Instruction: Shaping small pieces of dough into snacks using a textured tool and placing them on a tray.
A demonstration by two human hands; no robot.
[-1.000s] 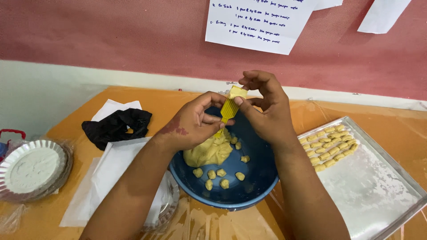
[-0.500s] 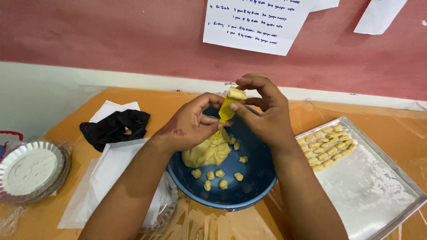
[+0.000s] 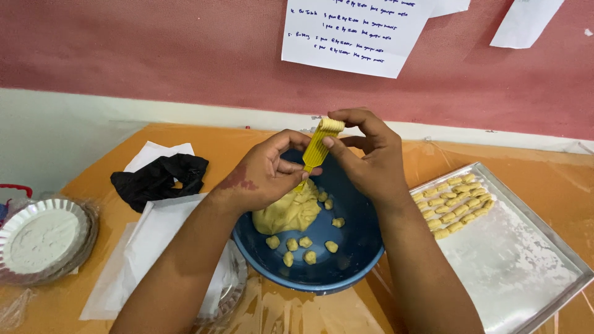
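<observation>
Several dough bits under hands.

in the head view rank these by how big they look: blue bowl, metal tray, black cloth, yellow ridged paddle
1. metal tray, though part runs off the frame
2. blue bowl, close to the tray, so this order is unsure
3. black cloth
4. yellow ridged paddle, held between both hands

An orange table under clear plastic film carries everything; a round blue plastic bowl sits just below both hands; right of the right hand lies a floured rectangular metal tray; left of the left hand lie a crumpled black cloth, white paper sheets, and a fluted foil dish of flour.
</observation>
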